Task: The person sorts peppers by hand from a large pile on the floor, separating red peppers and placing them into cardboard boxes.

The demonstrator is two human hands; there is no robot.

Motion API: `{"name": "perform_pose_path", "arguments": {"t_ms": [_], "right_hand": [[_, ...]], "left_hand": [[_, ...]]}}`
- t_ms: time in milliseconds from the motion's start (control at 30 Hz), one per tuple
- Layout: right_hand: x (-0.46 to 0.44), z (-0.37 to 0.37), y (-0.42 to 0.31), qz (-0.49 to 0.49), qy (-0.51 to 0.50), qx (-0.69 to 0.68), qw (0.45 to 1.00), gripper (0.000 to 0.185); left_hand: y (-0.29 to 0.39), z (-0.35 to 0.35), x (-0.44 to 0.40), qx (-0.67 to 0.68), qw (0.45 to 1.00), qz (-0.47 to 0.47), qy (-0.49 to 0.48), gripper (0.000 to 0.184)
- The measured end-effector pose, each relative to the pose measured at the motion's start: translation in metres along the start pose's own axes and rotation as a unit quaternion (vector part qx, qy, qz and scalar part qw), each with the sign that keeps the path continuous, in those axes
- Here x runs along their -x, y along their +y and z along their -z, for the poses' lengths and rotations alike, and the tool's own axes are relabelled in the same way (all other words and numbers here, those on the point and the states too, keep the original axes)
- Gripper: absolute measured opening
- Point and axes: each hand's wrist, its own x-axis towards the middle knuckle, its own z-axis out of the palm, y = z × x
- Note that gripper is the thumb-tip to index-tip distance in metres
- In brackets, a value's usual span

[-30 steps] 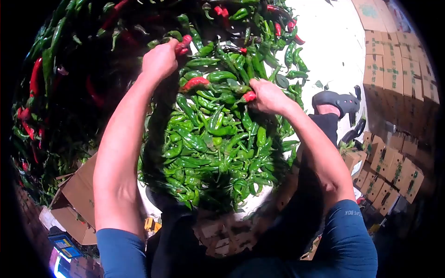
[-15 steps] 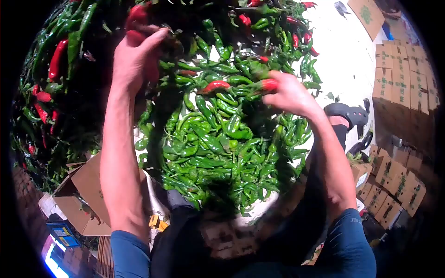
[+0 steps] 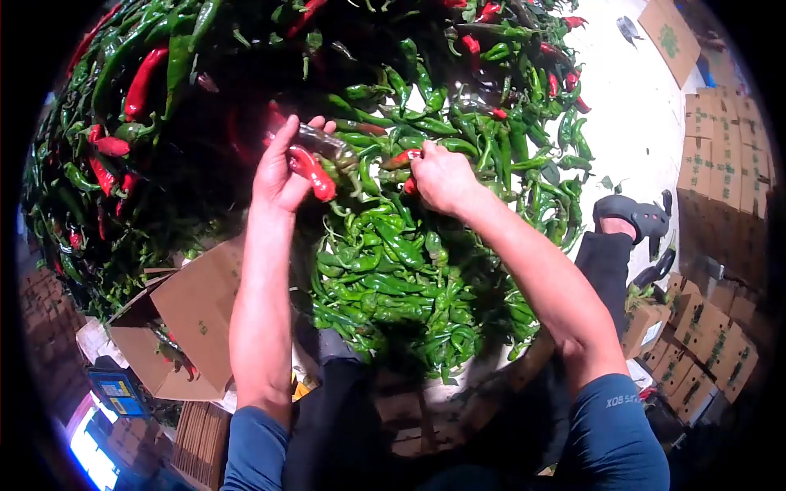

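My left hand (image 3: pixel 282 176) is turned palm up over the left part of the pepper spread, fingers curled around several peppers. A red pepper (image 3: pixel 313 173) and a dark one (image 3: pixel 327 141) stick out of it. To its right, my right hand (image 3: pixel 442 176) is closed in a pinch on a red pepper (image 3: pixel 410 186), mostly hidden by the fingers. Another red pepper (image 3: pixel 401 159) touches its fingertips. Green peppers (image 3: pixel 385 286) lie spread below both hands on a white sheet (image 3: pixel 630 106).
A tall heap of green and red peppers (image 3: pixel 139 82) rises at the left. An open cardboard box (image 3: pixel 192 315) with a few peppers inside stands at the lower left. Stacked cartons (image 3: pixel 720 155) line the right side. A foot in a dark shoe (image 3: pixel 630 217) rests on the sheet.
My left hand has moved down from the heap and turned palm up, with red and dark peppers in it. My right hand has shifted left. The whole view has shifted slightly.
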Motion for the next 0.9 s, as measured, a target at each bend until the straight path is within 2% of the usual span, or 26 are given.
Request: {"name": "perform_pose_path", "arguments": {"t_ms": [33, 67, 133, 167, 200, 267, 333, 400, 467, 500, 533, 567, 600, 633, 667, 733, 767, 800, 867, 900], "right_hand": [[0.002, -0.005, -0.001, 0.007, 0.048, -0.008, 0.999, 0.033], [0.008, -0.009, 0.003, 0.005, 0.040, -0.032, 0.999, 0.034], [0.028, 0.005, 0.010, 0.000, 0.023, -0.079, 0.997, 0.036], [0.041, 0.002, 0.019, 0.020, 0.069, -0.120, 0.990, 0.036], [0.052, 0.009, 0.024, -0.009, 0.054, -0.163, 0.985, 0.037], [0.074, -0.007, 0.048, 0.002, 0.133, -0.260, 0.956, 0.038], [0.105, 0.021, 0.056, -0.052, 0.121, -0.312, 0.941, 0.042], [0.134, 0.032, 0.064, -0.071, 0.122, -0.420, 0.896, 0.049], [0.164, 0.048, 0.066, -0.087, 0.083, -0.405, 0.907, 0.044], [0.180, 0.048, 0.065, -0.095, 0.074, -0.416, 0.902, 0.041], [0.194, 0.049, 0.062, -0.102, 0.067, -0.427, 0.896, 0.039], [0.207, 0.054, 0.055, -0.117, 0.038, -0.440, 0.890, 0.038], [0.220, 0.048, 0.049, -0.126, 0.034, -0.515, 0.847, 0.042], [0.231, 0.045, 0.042, -0.132, 0.019, -0.535, 0.834, 0.042], [0.242, 0.043, 0.036, -0.139, 0.001, -0.556, 0.820, 0.043], [0.254, 0.043, 0.023, -0.128, -0.026, -0.575, 0.807, 0.044], [0.258, 0.039, 0.014, -0.157, -0.031, -0.650, 0.743, 0.047], [0.260, 0.033, 0.015, -0.138, -0.047, -0.646, 0.749, 0.049], [0.259, 0.030, 0.008, -0.171, -0.071, -0.714, 0.675, 0.048], [0.257, 0.032, 0.006, -0.156, -0.062, -0.715, 0.679, 0.048]], "left_hand": [[-0.003, 0.005, 0.000, 0.013, 1.000, -0.019, -0.008, 0.027], [-0.007, 0.016, -0.002, 0.015, 0.997, -0.035, -0.063, 0.024], [-0.009, 0.015, 0.007, 0.003, 0.999, -0.036, -0.041, 0.021], [-0.012, 0.016, 0.009, 0.027, 0.997, -0.031, -0.064, 0.022], [-0.015, 0.018, 0.011, 0.051, 0.994, -0.028, -0.087, 0.022], [-0.017, 0.018, 0.014, 0.086, 0.987, -0.027, -0.135, 0.024], [-0.019, 0.016, 0.017, 0.107, 0.977, -0.031, -0.183, 0.028], [-0.016, 0.010, 0.026, 0.122, 0.971, -0.056, -0.197, 0.037], [-0.003, 0.001, 0.046, 0.083, 0.978, -0.090, -0.169, 0.031], [0.005, -0.006, 0.057, 0.136, 0.958, -0.049, -0.247, 0.024], [0.014, -0.008, 0.063, 0.103, 0.947, -0.025, -0.303, 0.020], [0.023, -0.011, 0.069, -0.098, 0.961, -0.068, -0.249, 0.016], [0.031, -0.021, 0.078, -0.295, 0.931, -0.110, -0.183, 0.012], [0.037, -0.064, 0.097, -0.611, 0.789, -0.011, 0.058, 0.007], [0.012, -0.039, 0.072, -0.709, 0.658, -0.252, -0.009, 0.010], [0.002, -0.071, 0.053, -0.896, 0.390, -0.211, -0.009, 0.015], [-0.007, -0.076, 0.034, -0.902, 0.363, -0.234, -0.027, 0.015], [-0.016, -0.074, 0.011, -0.905, 0.336, -0.256, -0.046, 0.016], [-0.028, -0.064, -0.036, -0.952, 0.231, -0.192, -0.063, 0.016], [-0.032, -0.057, -0.049, -0.955, 0.211, -0.197, -0.062, 0.015]]}}
